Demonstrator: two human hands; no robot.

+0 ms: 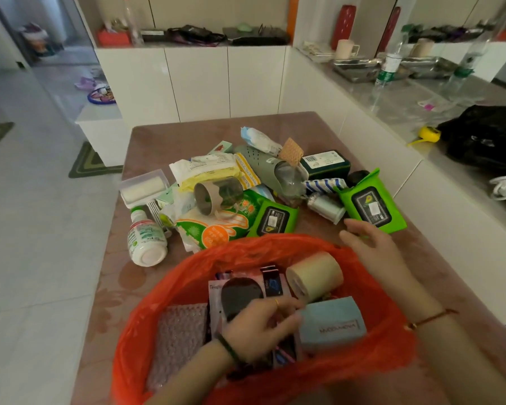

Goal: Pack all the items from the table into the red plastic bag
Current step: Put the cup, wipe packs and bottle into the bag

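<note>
- Red plastic bag (164, 276) open before you; your left hand (257, 331) inside, fingertips pinching the blue box (332, 324).
- Your right hand (368, 244) at the rim, fingers loose, empty.

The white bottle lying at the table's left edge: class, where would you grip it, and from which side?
Grip the white bottle around its wide body, from above. It lies on its side, base toward the red plastic bag, with free space on its left.
</note>
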